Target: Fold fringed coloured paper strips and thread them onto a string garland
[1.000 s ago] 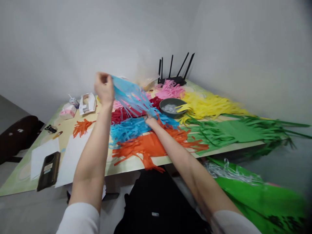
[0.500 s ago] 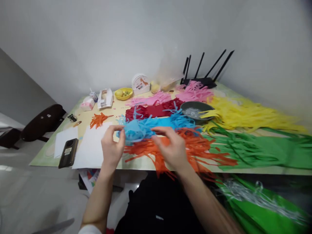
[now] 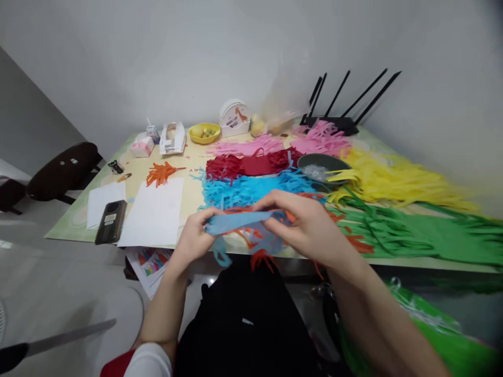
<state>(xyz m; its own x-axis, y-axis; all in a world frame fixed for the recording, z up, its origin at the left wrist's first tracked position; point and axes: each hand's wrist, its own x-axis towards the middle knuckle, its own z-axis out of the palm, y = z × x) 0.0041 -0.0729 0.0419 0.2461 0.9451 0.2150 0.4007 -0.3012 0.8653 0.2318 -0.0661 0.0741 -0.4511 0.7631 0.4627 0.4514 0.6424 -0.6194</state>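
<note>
A light blue fringed paper strip (image 3: pixel 239 222) is stretched between my two hands above the table's front edge, its cut strands hanging down. My left hand (image 3: pixel 198 234) pinches its left end. The right end lies between the thumb and fingers of my right hand (image 3: pixel 304 226), which are closed on it. Behind it lies a pile of blue fringed paper (image 3: pixel 243 189). Orange fringed paper (image 3: pixel 263 260) lies underneath, partly hidden by my hands and drooping over the edge. A small orange tassel (image 3: pixel 162 173) rests to the left.
Dark red (image 3: pixel 261 164), yellow (image 3: pixel 404 180) and green fringed paper (image 3: pixel 444 235) cover the right side around a grey-green bowl (image 3: pixel 324 167). White sheets (image 3: pixel 153 214) and a phone (image 3: pixel 111 222) lie at left. A black router (image 3: pixel 334 124) stands at the back.
Both hands have come nearer to me with the light blue strip, now pulled out lengthwise between them. It was bunched over the blue pile before. The camera view has shifted slightly.
</note>
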